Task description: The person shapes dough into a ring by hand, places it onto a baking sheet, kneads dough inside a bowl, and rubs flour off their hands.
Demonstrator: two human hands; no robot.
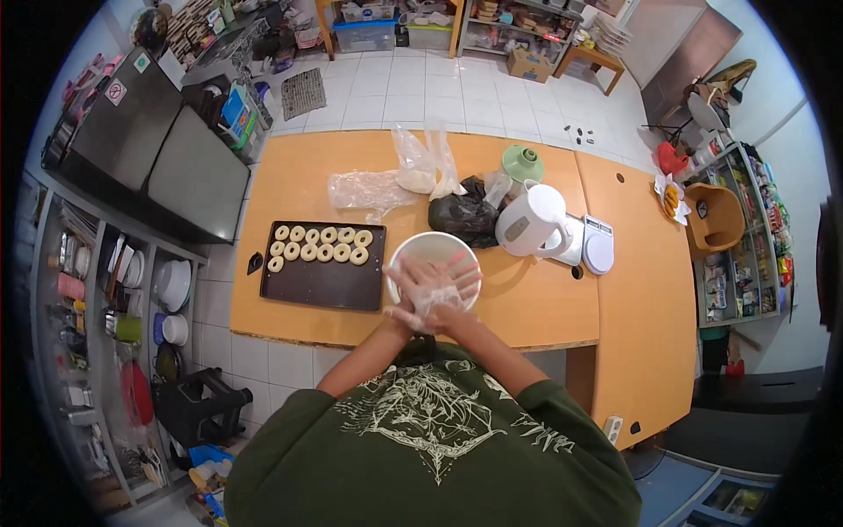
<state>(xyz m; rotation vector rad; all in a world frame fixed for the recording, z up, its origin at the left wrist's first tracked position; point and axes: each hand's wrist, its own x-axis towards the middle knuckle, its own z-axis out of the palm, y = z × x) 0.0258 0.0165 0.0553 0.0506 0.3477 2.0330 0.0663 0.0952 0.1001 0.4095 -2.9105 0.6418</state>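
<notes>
My left hand (407, 288) and my right hand (446, 303) overlap above a white bowl (474, 249) at the table's near edge. Their fingers are stretched out and spread. A whitish, shiny film or residue covers part of the right hand and wrist; I cannot tell what it is. The hands hide much of the bowl's inside. Just left of the bowl lies a dark baking tray (329, 290). Several pale ring-shaped doughs (308, 252) sit in two rows on its far half, with one more starting a third row.
Beyond the bowl lie a black plastic bag (457, 215), clear plastic bags (416, 171) with pale contents and a crumpled plastic sheet (364, 189). A white electric kettle (529, 220), a green-lidded container (523, 163) and a kitchen scale (599, 250) stand to the right on the wooden table (650, 307).
</notes>
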